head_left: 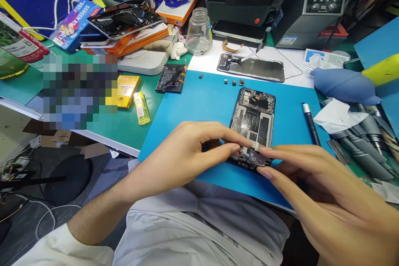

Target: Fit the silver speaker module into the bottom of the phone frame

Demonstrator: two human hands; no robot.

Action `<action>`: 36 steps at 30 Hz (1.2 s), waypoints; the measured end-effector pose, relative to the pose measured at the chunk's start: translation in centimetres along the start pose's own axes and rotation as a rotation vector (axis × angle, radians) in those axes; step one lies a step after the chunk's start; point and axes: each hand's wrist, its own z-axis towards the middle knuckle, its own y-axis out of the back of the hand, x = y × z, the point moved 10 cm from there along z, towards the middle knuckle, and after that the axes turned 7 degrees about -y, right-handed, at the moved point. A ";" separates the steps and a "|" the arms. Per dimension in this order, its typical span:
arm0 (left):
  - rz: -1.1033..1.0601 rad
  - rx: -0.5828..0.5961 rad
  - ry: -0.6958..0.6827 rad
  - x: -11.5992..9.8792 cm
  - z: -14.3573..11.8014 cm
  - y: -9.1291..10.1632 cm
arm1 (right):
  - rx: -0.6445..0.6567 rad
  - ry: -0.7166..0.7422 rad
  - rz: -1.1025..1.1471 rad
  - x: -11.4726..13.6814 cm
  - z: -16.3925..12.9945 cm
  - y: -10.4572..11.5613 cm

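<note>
An opened phone (254, 122) lies on the blue mat with its inner parts bare. At its lower end sits a dark flat module (258, 158). My right hand (327, 195) comes from the right, thumb and fingertips closed on the right side of that module. My left hand (190, 149) reaches over the phone's lower left edge, thumb and index finger bent close together by the module's left end. Whatever lies between those left fingertips is too small to make out.
Several small camera modules (234, 82) lie above the phone. A removed back panel (252, 67) rests on white paper behind. To the left are a battery (171, 78) and a yellow lighter (141, 109); to the right, a black pen (311, 124), blue air blower (344, 86) and tools (358, 149).
</note>
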 end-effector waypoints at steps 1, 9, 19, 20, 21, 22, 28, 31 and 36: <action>0.002 0.005 -0.005 0.0 -0.1 0.0 | 0.002 0.008 -0.001 0.1 0.0 0.0; -0.007 0.045 -0.017 0.1 0.1 -0.3 | -0.024 0.006 -0.018 -0.4 -0.1 0.2; -0.048 0.052 -0.026 -0.1 0.1 -0.4 | -0.071 -0.070 -0.012 -2.0 -0.5 0.9; -0.044 0.052 -0.028 -0.1 0.1 -0.4 | -0.068 -0.064 -0.018 -1.7 -0.4 0.8; -0.040 0.054 -0.031 -0.2 0.1 -0.4 | -0.063 -0.057 -0.026 -1.3 -0.3 0.6; -0.039 0.054 -0.033 -0.2 0.1 -0.4 | -0.051 -0.053 -0.036 -1.0 -0.2 0.4; -0.051 0.031 -0.056 -0.2 0.2 -0.3 | -0.022 -0.009 -0.063 -0.4 0.5 0.1; -0.046 0.019 -0.040 0.0 0.1 -0.3 | -0.049 -0.041 -0.057 -1.4 0.3 0.6; -0.054 -0.004 0.010 0.4 0.0 -0.3 | -0.085 -0.088 -0.048 -3.0 -0.3 1.3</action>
